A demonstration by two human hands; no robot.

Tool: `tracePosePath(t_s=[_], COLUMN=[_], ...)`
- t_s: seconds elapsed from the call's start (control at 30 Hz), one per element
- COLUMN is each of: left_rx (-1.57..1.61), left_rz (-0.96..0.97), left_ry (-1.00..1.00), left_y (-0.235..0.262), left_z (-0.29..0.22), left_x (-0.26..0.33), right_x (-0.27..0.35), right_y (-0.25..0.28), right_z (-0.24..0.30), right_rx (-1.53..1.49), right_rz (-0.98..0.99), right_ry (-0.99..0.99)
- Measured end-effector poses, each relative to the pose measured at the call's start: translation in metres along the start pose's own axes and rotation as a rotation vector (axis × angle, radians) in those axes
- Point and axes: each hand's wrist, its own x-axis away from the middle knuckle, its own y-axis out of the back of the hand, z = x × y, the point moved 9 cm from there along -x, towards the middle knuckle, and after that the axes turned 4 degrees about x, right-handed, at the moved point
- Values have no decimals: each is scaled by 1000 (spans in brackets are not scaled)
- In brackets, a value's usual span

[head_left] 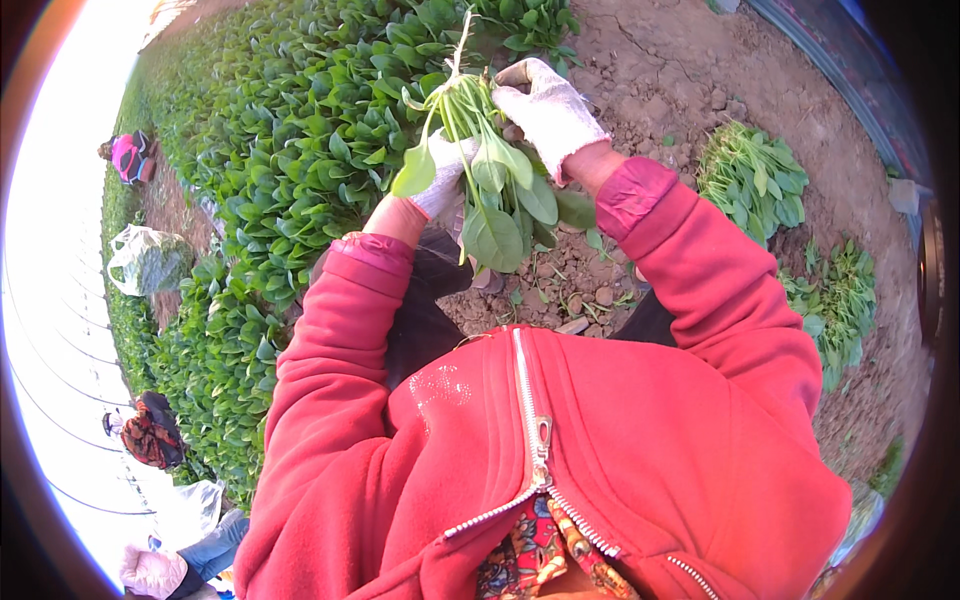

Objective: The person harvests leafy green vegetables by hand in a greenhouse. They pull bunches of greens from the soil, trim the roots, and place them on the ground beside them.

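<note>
My left hand [447, 170] in a white glove is closed around a bunch of spinach [485, 165]. My right hand [545, 110], gloved too, curls over the stems just beside it. The leaves hang down below both hands. Picked spinach piles [750, 175] lie on the dirt [670, 70] to my right.

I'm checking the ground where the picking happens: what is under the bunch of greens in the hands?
Under the bunch of greens lies bare brown soil with small clods and loose leaves. The red jacket hides the ground nearer the person.
</note>
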Motion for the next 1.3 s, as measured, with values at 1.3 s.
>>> tracePosePath(t_s=[1.3], left_rx=[-1644], left_rz=[-451], left_ry=[-510], left_y=[-17], left_z=[-60], left_x=[8], right_x=[-16], right_y=[58], right_z=[63], right_rx=[783], right_rz=[-197], right_ry=[438])
